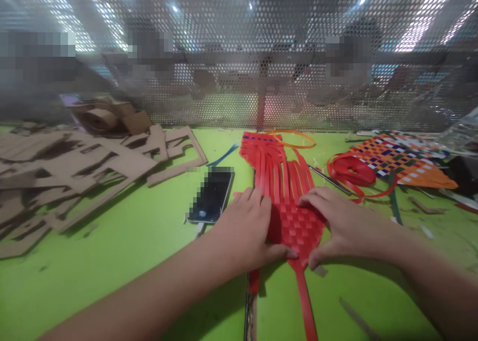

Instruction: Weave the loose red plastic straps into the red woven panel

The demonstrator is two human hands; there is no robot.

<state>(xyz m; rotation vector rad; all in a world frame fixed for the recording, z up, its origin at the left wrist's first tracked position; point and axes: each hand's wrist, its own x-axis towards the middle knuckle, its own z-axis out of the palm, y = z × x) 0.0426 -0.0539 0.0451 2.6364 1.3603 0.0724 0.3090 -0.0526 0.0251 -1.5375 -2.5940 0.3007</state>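
A red piece of woven flat strips [295, 224] lies on the green table in the middle of the head view. Its checkered weave is tight at the near end. Loose strips fan away from it toward the far side. My left hand [248, 226] grips its left edge, with the thumb pressed on the near part of the weave. On the right edge, my right hand [330, 226] has its fingers bent over the weave and its thumb near the lower corner. One long red strip [305, 301] runs from the near tip toward me.
Left of the weave lies a phone [211, 196] with a cable plugged in. Brown cardboard cutouts [112, 157] pile up at the left. At right are a coil of red strip [351, 169], a multicolored woven piece [396, 157] and a blade-like tool [356, 316]. Perforated metal mesh [239, 92] stands behind.
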